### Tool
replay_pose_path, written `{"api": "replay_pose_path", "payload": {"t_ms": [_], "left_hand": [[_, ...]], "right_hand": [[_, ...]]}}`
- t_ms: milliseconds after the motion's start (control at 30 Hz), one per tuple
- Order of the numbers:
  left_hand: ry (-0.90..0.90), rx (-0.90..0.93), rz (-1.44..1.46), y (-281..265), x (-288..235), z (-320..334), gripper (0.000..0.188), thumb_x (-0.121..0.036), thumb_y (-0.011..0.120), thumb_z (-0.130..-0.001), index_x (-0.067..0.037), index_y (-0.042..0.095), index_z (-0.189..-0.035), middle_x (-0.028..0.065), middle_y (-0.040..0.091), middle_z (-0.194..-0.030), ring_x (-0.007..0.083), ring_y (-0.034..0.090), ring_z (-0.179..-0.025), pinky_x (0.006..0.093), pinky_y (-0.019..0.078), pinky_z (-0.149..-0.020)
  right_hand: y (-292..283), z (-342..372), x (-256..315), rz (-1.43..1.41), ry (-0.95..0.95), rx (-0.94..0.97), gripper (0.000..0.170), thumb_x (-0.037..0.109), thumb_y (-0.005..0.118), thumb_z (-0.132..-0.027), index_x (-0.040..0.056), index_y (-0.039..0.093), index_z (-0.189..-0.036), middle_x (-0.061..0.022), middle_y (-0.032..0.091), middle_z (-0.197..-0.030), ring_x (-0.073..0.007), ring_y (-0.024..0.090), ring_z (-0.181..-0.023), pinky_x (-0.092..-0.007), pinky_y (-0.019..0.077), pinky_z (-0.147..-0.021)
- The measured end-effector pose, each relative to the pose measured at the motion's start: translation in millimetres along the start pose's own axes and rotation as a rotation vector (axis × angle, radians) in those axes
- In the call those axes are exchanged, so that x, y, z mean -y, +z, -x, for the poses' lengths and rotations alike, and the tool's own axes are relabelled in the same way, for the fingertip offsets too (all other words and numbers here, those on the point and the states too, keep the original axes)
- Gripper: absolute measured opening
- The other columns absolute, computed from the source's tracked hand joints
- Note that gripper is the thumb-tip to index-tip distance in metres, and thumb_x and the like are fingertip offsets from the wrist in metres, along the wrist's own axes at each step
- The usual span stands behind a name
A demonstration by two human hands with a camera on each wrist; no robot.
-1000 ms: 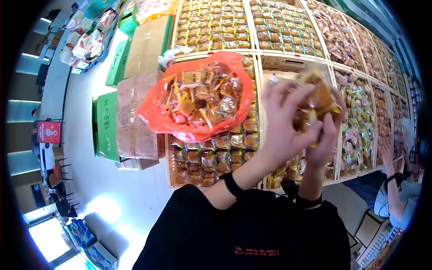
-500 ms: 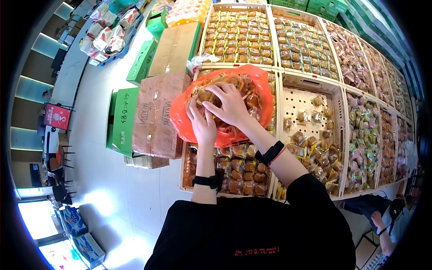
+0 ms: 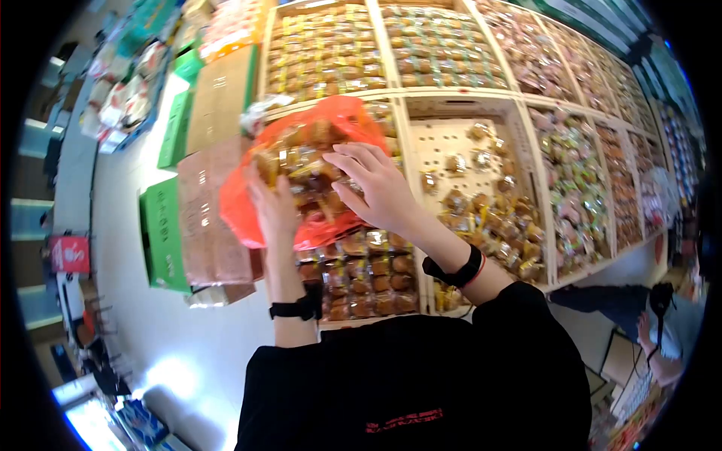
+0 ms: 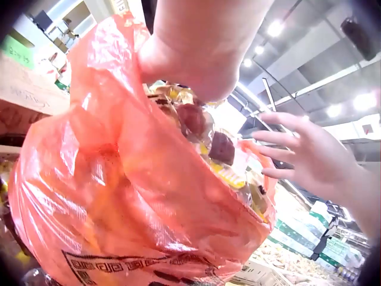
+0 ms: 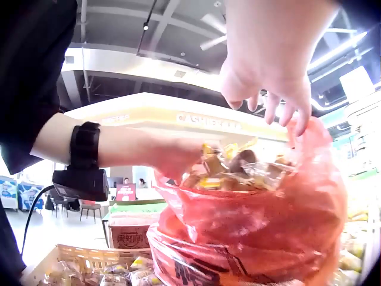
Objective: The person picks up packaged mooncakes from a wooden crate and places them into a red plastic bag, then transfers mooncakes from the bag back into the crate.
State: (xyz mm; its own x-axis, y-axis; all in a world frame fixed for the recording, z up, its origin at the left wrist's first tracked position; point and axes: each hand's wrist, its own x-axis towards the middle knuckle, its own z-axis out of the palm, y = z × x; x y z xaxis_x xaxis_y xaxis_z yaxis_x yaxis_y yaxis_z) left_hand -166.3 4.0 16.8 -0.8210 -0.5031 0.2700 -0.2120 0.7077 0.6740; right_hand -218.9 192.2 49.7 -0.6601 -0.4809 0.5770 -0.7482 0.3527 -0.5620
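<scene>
A red plastic bag [image 3: 239,204] filled with wrapped cakes [image 3: 301,154] rests on a crate of similar cakes. At its left side the left hand [image 3: 274,207] reaches in, fingers extended against the packets; in the right wrist view that hand [image 5: 164,156] enters over the rim, its fingertips partly hidden. Over the bag's right part hovers the right hand [image 3: 378,186], fingers spread and slightly bent, holding nothing. The left wrist view shows the right hand [image 4: 315,152] apart from the bag [image 4: 119,196].
Right of the bag, a crate [image 3: 417,135] holds loose wrapped cakes, mostly at its near end. More filled crates [image 3: 327,52] extend behind and to the right. Cardboard boxes [image 3: 214,218] and a green box [image 3: 167,233] stand left. Another person [image 3: 665,331] is at far right.
Both hands moved from above the right crate, holding packets, to the bag. Since then the right hand has drawn back from the packets, while the left stays at the bag's left side.
</scene>
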Motion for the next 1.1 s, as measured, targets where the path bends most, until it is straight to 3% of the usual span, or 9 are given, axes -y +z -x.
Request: {"api": "replay_pose_path", "payload": {"t_ms": [167,433,500,633,733,767,800,867,1100], "left_hand": [[-0.078,-0.014,0.097,8.0,-1.6,-0.4,0.054,-0.016,0.047,-0.089,-0.001,0.023,-0.135,0.0234,0.031,-0.134,0.0344,0.032,-0.124,0.0398,0.0270,-0.104],[-0.065,-0.009,0.000,5.9,15.5,1.0,0.053,-0.022,0.046,-0.091,-0.001,0.025,-0.136,0.0228,0.032,-0.135,0.0343,0.033,-0.125,0.0400,0.0258,-0.104],[-0.177,0.005,0.282,4.8,16.5,1.4,0.051,-0.023,0.043,-0.093,-0.001,0.027,-0.136,0.0197,0.032,-0.137,0.0316,0.032,-0.126,0.0374,0.0241,-0.104],[-0.145,0.013,0.097,-2.2,22.0,-3.4,0.043,-0.019,0.037,-0.095,-0.002,0.029,-0.135,0.0160,0.032,-0.138,0.0264,0.031,-0.127,0.0357,0.0225,-0.106],[-0.173,0.004,0.052,-2.4,22.9,-4.2,0.044,-0.020,0.036,-0.095,-0.002,0.029,-0.135,0.0160,0.031,-0.138,0.0266,0.030,-0.128,0.0360,0.0211,-0.106],[-0.181,0.005,0.036,-2.6,22.1,-4.0,0.045,-0.022,0.036,-0.095,-0.002,0.028,-0.136,0.0159,0.031,-0.139,0.0266,0.028,-0.129,0.0363,0.0202,-0.106],[-0.175,0.005,0.029,-2.1,20.2,-4.2,0.045,-0.022,0.036,-0.095,-0.002,0.028,-0.136,0.0159,0.031,-0.139,0.0266,0.028,-0.129,0.0363,0.0202,-0.106],[-0.222,-0.011,-0.008,-1.2,17.3,-2.4,0.047,-0.024,0.036,-0.095,-0.002,0.028,-0.136,0.0160,0.031,-0.139,0.0267,0.029,-0.129,0.0363,0.0207,-0.106],[-0.173,0.032,0.024,-5.2,11.3,-2.1,0.046,-0.023,0.036,-0.095,-0.001,0.030,-0.134,0.0164,0.032,-0.138,0.0267,0.030,-0.128,0.0352,0.0218,-0.105]], "right_hand": [[-71.4,65.7,-71.1,0.006,0.288,-0.015,0.027,0.015,0.059,-0.079,0.0047,0.058,-0.104,-0.0126,0.057,-0.104,-0.0298,0.050,-0.101,-0.0371,0.0406,-0.089],[-126.2,149.4,-265.5,0.282,0.813,0.148,0.037,0.028,0.056,-0.082,0.0061,0.056,-0.111,-0.0181,0.052,-0.114,-0.0334,0.046,-0.109,-0.0431,0.0361,-0.095],[-126.5,160.7,-312.3,0.400,0.947,0.162,0.051,0.038,0.055,-0.081,0.0134,0.048,-0.125,-0.0211,0.044,-0.125,-0.0402,0.038,-0.118,-0.0463,0.0315,-0.100],[-114.4,153.0,-360.0,0.499,1.234,0.187,0.068,0.056,0.052,-0.078,0.0323,0.029,-0.138,-0.0214,0.021,-0.143,-0.0478,0.019,-0.129,-0.0484,0.0239,-0.105],[-99.3,143.9,-375.8,0.476,1.343,0.217,0.072,0.063,0.050,-0.076,0.0344,0.029,-0.138,-0.0198,0.022,-0.143,-0.0464,0.020,-0.129,-0.0547,0.0233,-0.103],[-93.4,141.1,-387.0,0.485,1.352,0.320,0.073,0.068,0.048,-0.074,0.0366,0.028,-0.137,-0.0180,0.023,-0.143,-0.0457,0.018,-0.129,-0.0629,0.0217,-0.100],[-89.5,137.0,-387.0,0.475,1.354,0.317,0.073,0.068,0.048,-0.074,0.0366,0.028,-0.137,-0.0180,0.023,-0.143,-0.0457,0.018,-0.129,-0.0629,0.0217,-0.100],[-81.7,129.7,-385.3,0.465,1.255,0.443,0.075,0.071,0.043,-0.074,0.0318,0.031,-0.137,-0.0228,0.028,-0.139,-0.0496,0.020,-0.128,-0.0500,0.0203,-0.106],[-34.4,134.9,-308.0,0.419,1.083,0.621,0.087,0.074,0.046,-0.070,0.0176,0.034,-0.135,-0.0236,0.024,-0.139,-0.0479,0.012,-0.130,-0.0606,0.0246,-0.100]]}}
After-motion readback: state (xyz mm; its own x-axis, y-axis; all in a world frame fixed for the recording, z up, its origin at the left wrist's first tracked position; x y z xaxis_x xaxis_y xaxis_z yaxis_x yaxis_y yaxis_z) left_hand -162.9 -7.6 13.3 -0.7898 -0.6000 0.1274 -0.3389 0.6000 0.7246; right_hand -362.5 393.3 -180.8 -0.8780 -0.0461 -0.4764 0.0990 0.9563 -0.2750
